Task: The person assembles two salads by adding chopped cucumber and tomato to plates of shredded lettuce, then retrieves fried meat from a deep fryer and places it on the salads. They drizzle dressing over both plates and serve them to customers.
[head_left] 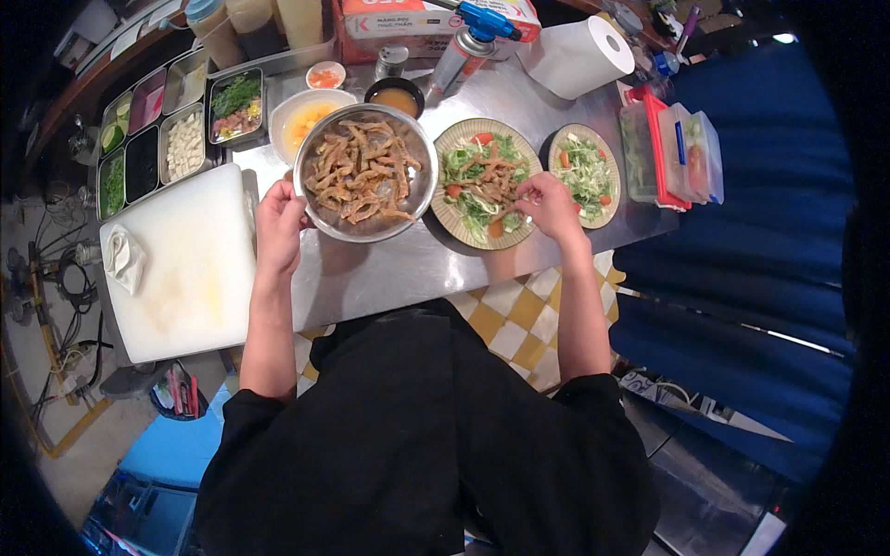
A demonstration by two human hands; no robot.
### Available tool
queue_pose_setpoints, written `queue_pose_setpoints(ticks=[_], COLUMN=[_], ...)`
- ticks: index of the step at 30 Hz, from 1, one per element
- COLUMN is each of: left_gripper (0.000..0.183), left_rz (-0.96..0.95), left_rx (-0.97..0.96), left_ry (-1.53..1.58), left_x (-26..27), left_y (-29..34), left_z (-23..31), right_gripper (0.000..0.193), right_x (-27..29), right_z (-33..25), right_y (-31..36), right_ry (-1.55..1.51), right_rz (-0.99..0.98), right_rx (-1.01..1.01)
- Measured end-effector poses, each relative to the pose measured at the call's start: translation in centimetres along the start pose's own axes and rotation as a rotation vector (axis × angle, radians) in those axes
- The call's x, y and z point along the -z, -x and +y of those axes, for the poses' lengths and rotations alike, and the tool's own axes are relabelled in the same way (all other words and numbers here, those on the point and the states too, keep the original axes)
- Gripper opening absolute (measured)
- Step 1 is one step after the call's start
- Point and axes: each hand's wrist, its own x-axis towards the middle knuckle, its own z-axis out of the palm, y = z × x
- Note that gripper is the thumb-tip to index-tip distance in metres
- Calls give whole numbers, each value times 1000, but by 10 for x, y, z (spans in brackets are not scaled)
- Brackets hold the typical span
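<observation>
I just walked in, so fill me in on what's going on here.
The person's left hand grips a metal bowl of browned strips by its rim. The right hand is at the edge of the larger salad plate, where similar strips lie on the greens. The smaller plate beside it holds greens too, with no strips visible.

Across the bench (417,267), the left hand (279,224) grips a steel bowl (424,190) of browned strips (360,171); the right hand (553,205) is at the salad on the larger ribbed plate (452,221).
</observation>
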Motion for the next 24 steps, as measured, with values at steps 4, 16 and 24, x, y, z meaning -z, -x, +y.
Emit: queue_pose_setpoints(ticks=[4, 16, 24], left_gripper=[8, 8, 6], left_rz=[-47, -154, -78], left_rx=[23, 17, 48], left_ry=[-19, -62, -140], left_x=[-32, -228, -354], left_y=[-1, 11, 9], left_z=[7, -36, -69], right_gripper=[28, 70, 46], right_x=[-7, 94, 136], right_z=[11, -25, 85], right_y=[5, -9, -39], right_ry=[69, 148, 169], right_rz=[-51, -18, -175], right_rx=[113, 674, 717])
